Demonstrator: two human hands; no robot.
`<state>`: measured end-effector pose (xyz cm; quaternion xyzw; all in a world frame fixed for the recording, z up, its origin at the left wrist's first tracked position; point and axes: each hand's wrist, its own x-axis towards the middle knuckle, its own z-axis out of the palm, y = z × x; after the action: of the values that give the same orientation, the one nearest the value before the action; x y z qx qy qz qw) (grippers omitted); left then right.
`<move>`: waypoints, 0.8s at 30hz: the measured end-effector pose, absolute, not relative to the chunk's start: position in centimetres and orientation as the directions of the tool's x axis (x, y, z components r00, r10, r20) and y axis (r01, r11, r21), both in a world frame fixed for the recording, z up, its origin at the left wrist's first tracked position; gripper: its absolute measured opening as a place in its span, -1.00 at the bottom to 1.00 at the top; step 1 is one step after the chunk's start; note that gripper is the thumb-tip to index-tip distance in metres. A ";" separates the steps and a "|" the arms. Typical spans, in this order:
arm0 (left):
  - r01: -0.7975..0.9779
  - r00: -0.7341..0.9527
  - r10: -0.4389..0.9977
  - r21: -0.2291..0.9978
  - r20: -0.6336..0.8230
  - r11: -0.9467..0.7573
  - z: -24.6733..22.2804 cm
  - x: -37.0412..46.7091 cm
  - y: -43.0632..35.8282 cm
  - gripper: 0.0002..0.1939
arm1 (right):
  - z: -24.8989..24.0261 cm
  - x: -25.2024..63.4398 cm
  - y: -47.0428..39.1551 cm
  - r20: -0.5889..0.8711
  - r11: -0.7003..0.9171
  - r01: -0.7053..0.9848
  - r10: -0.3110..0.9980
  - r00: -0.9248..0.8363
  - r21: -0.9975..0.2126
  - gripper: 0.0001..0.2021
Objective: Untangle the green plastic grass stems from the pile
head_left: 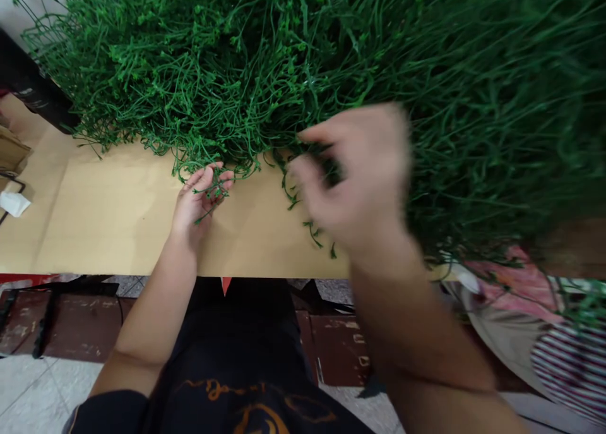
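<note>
A big heap of green plastic-looking stems (199,74) with small forked tips covers the far part of the cardboard-covered table (108,219). At the heap's near edge, my left hand (203,194) is palm up with curled fingers around a few green stems. My right hand (360,168), blurred by motion, is raised over the heap's front edge to the right. Its thumb and forefinger are apart, and nothing shows between them. Several loose stems (312,232) lie on the cardboard, left of and below my right hand.
A black cylindrical object (42,93) leans at the far left, near a white piece (15,203) and a cardboard box (12,150). Below the table edge is a dark red bench (85,323). At the right, another person's striped clothing (572,364) shows beside pink cloth (525,282).
</note>
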<state>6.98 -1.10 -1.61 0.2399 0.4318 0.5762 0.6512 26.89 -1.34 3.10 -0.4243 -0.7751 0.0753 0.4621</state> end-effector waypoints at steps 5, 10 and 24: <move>-0.545 -0.084 0.961 0.820 -0.263 0.177 -1.8 6.8 -1.4 -0.89 | -0.9 19.6 -2.3 0.636 0.740 0.544 0.648 -0.420 -0.395 -0.80; -0.562 -0.041 0.961 0.802 -0.274 0.205 -1.7 6.8 -1.2 -0.87 | -0.6 20.3 -1.9 0.664 0.722 0.454 0.678 -0.316 -0.522 -0.80; -0.677 -0.238 0.886 0.722 -0.397 0.142 -1.2 7.1 -0.4 -0.77 | -1.1 17.0 -10.6 0.774 0.927 0.072 0.348 -0.529 -0.367 -0.78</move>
<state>7.08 -0.35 -1.24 0.1162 0.4510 0.6446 0.6063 17.01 -10.64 -1.10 -0.1218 -0.8618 0.1467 0.4700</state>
